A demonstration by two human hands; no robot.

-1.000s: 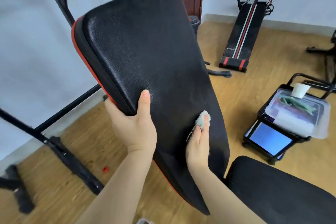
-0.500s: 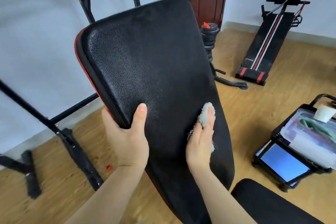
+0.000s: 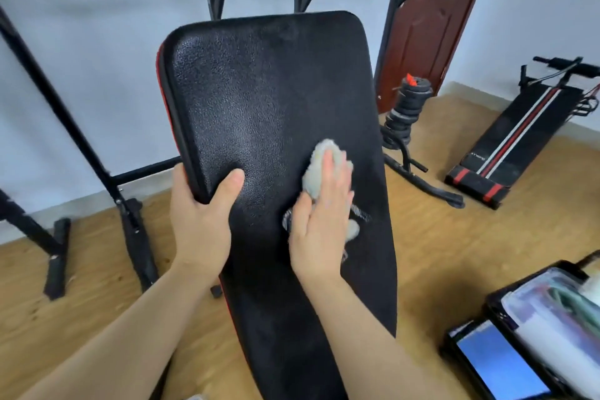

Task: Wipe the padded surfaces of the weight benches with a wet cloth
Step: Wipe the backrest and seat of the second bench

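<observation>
Only the head cam here, so just one view. The person is leaning over a tilted black grainy-vinyl backrest pad (image 3: 259, 101) with red trim down its side, and it's filling the middle of the shot. The left hand (image 3: 201, 221) is gripping the pad's left edge, thumb lying over the front and fingers going round behind, so it's bracing the thing. The right hand (image 3: 321, 227) is lying flat with straight fingers, pressing a fluffy pale grey-green cloth (image 3: 316, 169) onto the padded surface. It's not pinching the cloth, just pushing down on it, and the cloth is poking out past the fingertips.

The bit that matters: the pad's long axis is running from the person up and away toward the wall, and the cloth is sitting around mid-length, right of centre. So the biggest stretch of surface is lying ahead of the right fingertips. I'm guessing the next stroke is going along that axis, with the right hand nearer for it since the left is busy steadying.

Sitting around on the wooden floor (image 3: 438, 253): a stack of black weight plates (image 3: 407, 114), a black sit-up board with red and white stripes (image 3: 519, 140), and a clear plastic box (image 3: 545, 318) beside a blue-screened tablet (image 3: 500, 364).
</observation>
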